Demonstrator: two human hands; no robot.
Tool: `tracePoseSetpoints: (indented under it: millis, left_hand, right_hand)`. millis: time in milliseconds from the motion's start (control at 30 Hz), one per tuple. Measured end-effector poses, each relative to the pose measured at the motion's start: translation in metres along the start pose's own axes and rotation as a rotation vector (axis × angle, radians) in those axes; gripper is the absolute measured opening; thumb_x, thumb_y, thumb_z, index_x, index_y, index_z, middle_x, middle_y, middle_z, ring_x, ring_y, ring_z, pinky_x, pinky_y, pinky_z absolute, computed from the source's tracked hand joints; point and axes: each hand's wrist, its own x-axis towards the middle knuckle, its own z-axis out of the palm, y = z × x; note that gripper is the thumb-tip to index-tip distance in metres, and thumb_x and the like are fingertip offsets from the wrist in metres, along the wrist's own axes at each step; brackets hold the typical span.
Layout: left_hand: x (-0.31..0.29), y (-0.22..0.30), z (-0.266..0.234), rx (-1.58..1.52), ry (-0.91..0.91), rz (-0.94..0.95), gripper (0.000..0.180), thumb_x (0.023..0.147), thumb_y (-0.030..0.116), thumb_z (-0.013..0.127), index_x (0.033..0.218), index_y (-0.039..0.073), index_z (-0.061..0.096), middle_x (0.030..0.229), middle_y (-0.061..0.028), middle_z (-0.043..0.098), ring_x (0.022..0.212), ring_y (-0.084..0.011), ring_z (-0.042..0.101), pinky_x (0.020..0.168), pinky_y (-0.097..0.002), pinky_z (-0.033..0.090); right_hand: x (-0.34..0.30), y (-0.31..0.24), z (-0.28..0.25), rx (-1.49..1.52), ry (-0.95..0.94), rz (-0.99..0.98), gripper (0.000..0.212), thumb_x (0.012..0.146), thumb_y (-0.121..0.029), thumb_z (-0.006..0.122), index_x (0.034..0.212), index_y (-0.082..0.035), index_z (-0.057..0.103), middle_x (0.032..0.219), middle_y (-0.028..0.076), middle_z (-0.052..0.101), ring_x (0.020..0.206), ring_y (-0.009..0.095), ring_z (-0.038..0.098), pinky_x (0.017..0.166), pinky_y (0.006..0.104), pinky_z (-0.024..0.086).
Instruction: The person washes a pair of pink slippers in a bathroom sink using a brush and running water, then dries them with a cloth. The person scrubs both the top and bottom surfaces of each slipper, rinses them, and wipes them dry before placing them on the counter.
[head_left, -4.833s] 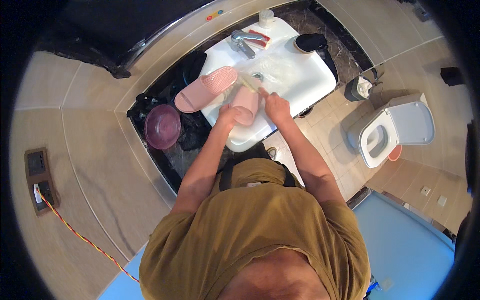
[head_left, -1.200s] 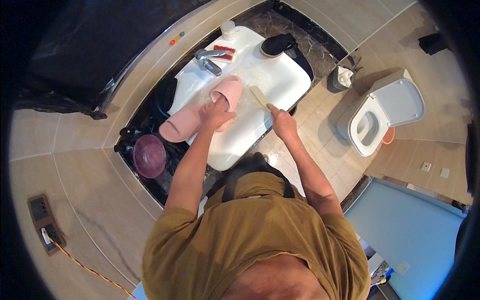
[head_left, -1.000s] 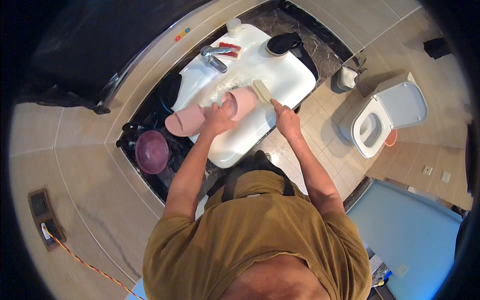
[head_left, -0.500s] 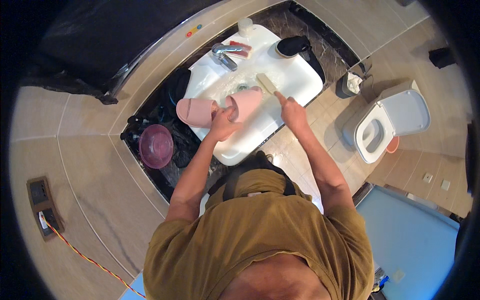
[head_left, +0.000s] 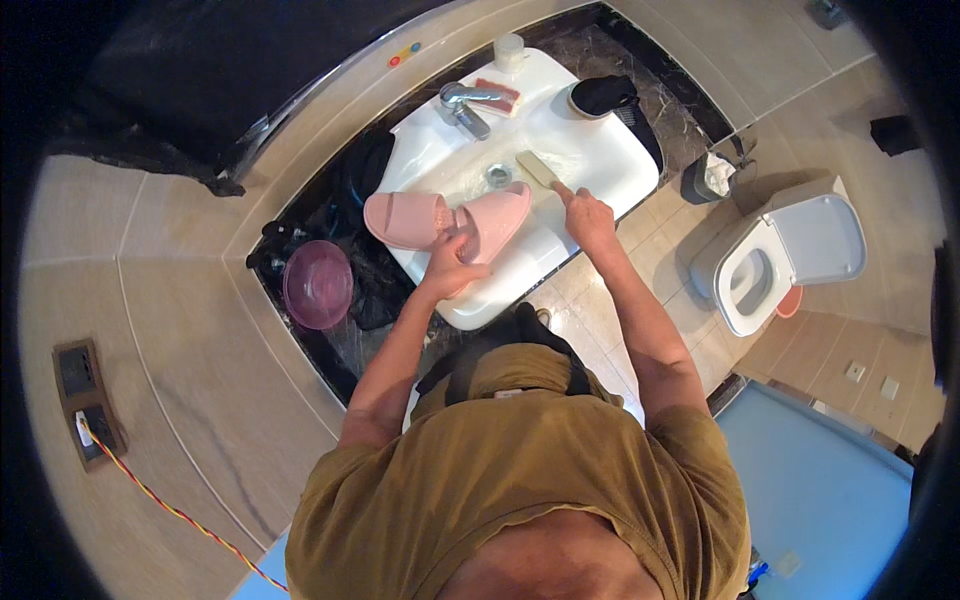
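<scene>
My left hand (head_left: 450,270) grips a pair of pink slippers (head_left: 498,220) over the near left part of a white washbasin (head_left: 608,165). Its fingers close round the heel parts, where the two slippers meet, and their toes point apart to left and right. In my right hand (head_left: 588,220) is a pale scrub brush (head_left: 537,168), held by its handle. The brush head hangs over the basin to the right of the metal drain (head_left: 498,176), apart from the slippers. The bristle side of the brush is turned away from view.
A chrome faucet (head_left: 466,108) stands at the basin's back left, beside a red and white pad (head_left: 500,95) and a whitish cup (head_left: 509,52). A dark shoe (head_left: 600,97) rests on the right rim. Left lies a pink bowl (head_left: 318,285); right are a bin (head_left: 706,178) and toilet (head_left: 748,285).
The view has shifted a little. The water round the drain has thinned, so the drain shows more plainly. Both hands keep their holds on the slippers and the brush.
</scene>
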Motion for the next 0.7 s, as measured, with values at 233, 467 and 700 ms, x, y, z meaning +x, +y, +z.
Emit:
tracePoseSetpoints:
  millis: [233, 467, 700]
  left_hand:
    - [-0.034, 0.109, -0.04, 0.269, -0.042, -0.051, 0.081, 0.054, 0.024, 0.074, 0.129, 0.006, 0.047, 0.116, -0.0172, 0.047, 0.108, -0.0354, 0.051, 0.092, -0.0402, 0.043]
    - [-0.043, 0.106, -0.068, 0.429, -0.068, -0.062, 0.081, 0.055, 0.026, 0.075, 0.129, 0.008, 0.048, 0.118, -0.0145, 0.048, 0.109, -0.0347, 0.051, 0.09, -0.0402, 0.045]
    - [-0.046, 0.096, -0.063, 0.446, -0.037, -0.063, 0.073, 0.054, 0.029, 0.076, 0.12, 0.008, 0.055, 0.11, -0.014, 0.049, 0.101, -0.0337, 0.055, 0.086, -0.041, 0.046]
  right_hand:
    - [0.023, 0.015, 0.023, -0.098, -0.003, 0.017, 0.033, 0.081, -0.007, 0.049, 0.111, -0.015, 0.061, 0.086, 0.014, 0.062, 0.082, 0.031, 0.062, 0.069, 0.0421, 0.051]
    - [0.038, 0.011, 0.029, -0.15, 0.123, -0.145, 0.02, 0.079, -0.012, 0.057, 0.098, -0.01, 0.066, 0.087, 0.013, 0.06, 0.085, 0.032, 0.058, 0.071, 0.0441, 0.05]
    - [0.073, -0.025, 0.053, 0.132, -0.226, -0.065, 0.025, 0.083, -0.015, 0.057, 0.107, -0.015, 0.064, 0.098, 0.018, 0.064, 0.091, 0.034, 0.064, 0.077, 0.0441, 0.051]
